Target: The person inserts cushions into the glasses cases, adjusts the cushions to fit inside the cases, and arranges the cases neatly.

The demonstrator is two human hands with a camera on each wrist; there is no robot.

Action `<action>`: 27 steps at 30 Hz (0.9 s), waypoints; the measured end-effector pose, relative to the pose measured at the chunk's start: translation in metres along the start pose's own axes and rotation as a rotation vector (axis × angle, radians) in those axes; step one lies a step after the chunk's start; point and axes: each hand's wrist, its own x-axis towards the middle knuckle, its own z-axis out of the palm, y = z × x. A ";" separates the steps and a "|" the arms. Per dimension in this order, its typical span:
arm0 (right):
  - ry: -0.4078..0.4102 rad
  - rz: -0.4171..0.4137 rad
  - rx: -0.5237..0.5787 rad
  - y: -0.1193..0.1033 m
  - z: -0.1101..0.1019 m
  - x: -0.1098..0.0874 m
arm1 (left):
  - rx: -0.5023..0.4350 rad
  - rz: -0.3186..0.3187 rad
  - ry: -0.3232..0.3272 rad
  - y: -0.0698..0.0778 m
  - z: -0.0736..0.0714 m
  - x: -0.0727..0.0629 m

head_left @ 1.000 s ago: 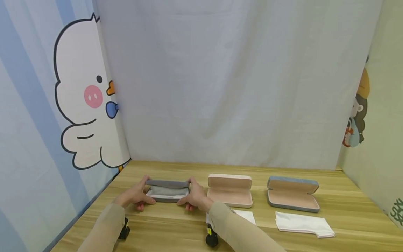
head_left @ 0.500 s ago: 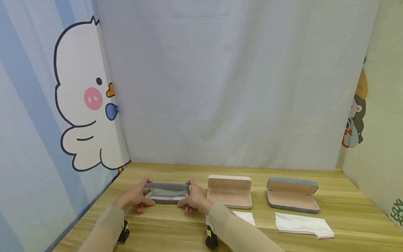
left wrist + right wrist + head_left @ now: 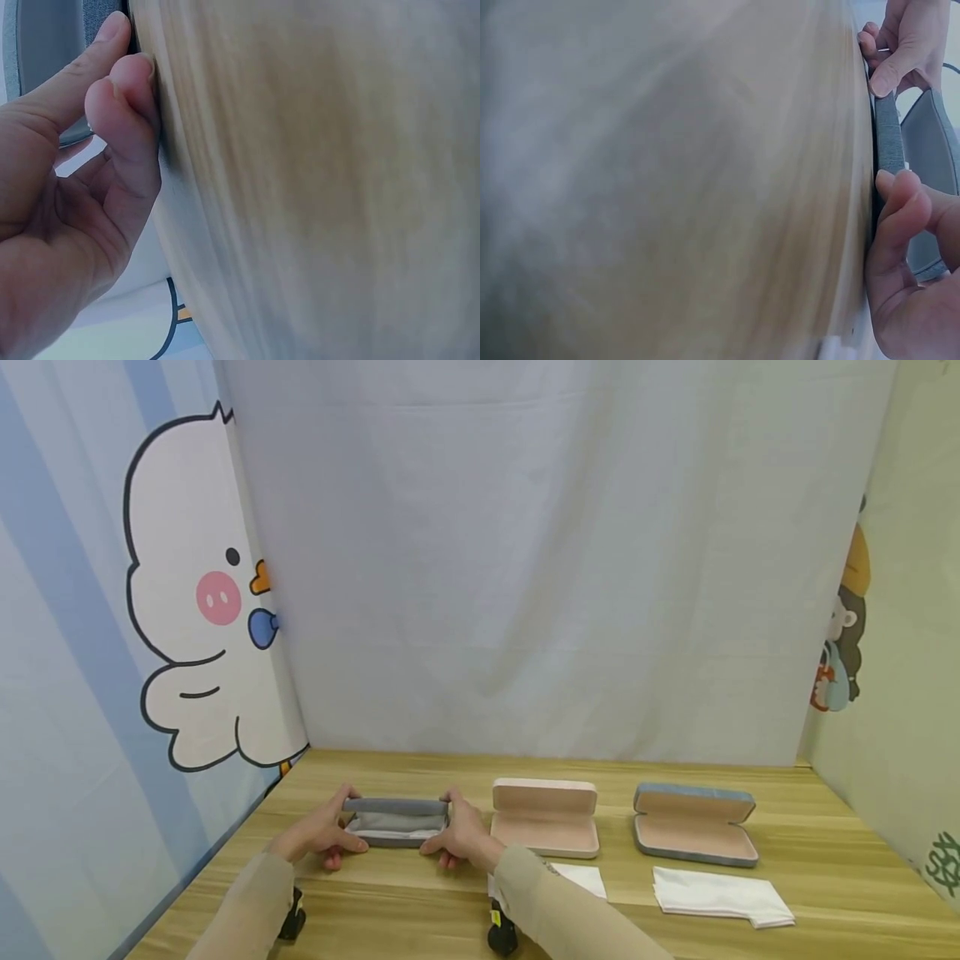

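Observation:
A grey glasses case (image 3: 396, 842) lies on the left part of the table, its lid (image 3: 395, 807) partly raised over a white cloth (image 3: 397, 832) inside. My left hand (image 3: 324, 832) grips the case's left end, thumb at the front edge and a finger up by the lid. At the opposite end my right hand (image 3: 465, 832) holds it likewise. In the right wrist view the thumbs press the front of the grey case (image 3: 889, 135). The left wrist view shows only a corner of the case behind the left thumb (image 3: 71, 82).
To the right stand an open pink glasses case (image 3: 545, 833) and an open blue one (image 3: 696, 843). A folded white cloth (image 3: 722, 895) lies before the blue case. Another white cloth (image 3: 581, 877) is partly hidden by my right sleeve (image 3: 558, 902). A pale curtain (image 3: 555, 568) hangs behind the table.
The grey case's lid has tipped forward and down a little. Both hands keep their hold at the case's ends. The head view has shifted slightly.

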 end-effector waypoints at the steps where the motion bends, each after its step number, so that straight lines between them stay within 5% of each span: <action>1: -0.001 -0.005 -0.004 0.000 0.000 0.000 | 0.002 0.001 0.003 0.000 0.000 0.000; 11: 0.005 -0.075 -0.047 -0.001 0.001 -0.001 | 0.014 0.003 0.012 0.007 0.002 -0.004; 20: -0.003 -0.072 -0.056 -0.005 0.001 -0.004 | 0.102 -0.083 0.072 0.014 0.006 -0.006; 27: 0.005 -0.064 -0.163 -0.013 -0.002 -0.007 | 0.204 -0.139 0.130 0.024 0.009 -0.008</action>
